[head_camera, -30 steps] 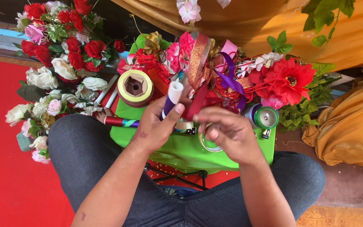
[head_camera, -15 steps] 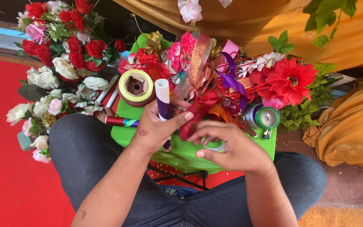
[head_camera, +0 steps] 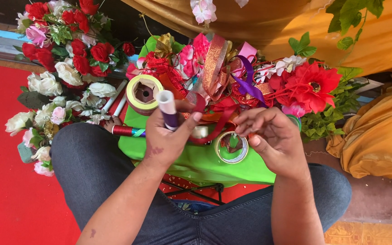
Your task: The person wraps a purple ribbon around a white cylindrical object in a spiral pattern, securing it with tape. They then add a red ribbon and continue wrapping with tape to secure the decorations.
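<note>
My left hand (head_camera: 169,136) grips a white tube partly wrapped in purple ribbon (head_camera: 168,109), held upright over a green tray (head_camera: 196,163) on my lap. My right hand (head_camera: 268,136) pinches the end of a red ribbon (head_camera: 214,129) that runs across to the left hand. A clear tape roll (head_camera: 231,149) lies on the tray just below the right fingers. Behind the hands stands a heap of ribbons and bows (head_camera: 218,68) in red, gold and purple.
A wide tape roll (head_camera: 144,93) sits at the tray's left corner. A bunch of red, white and pink artificial flowers (head_camera: 64,68) lies left on a red carpet (head_camera: 5,190). A big red flower with leaves (head_camera: 311,84) is right; yellow cloth (head_camera: 377,131) beyond.
My left hand turned the tube upright and raised it slightly. My right hand moved up off the clear tape roll and now pinches the red ribbon.
</note>
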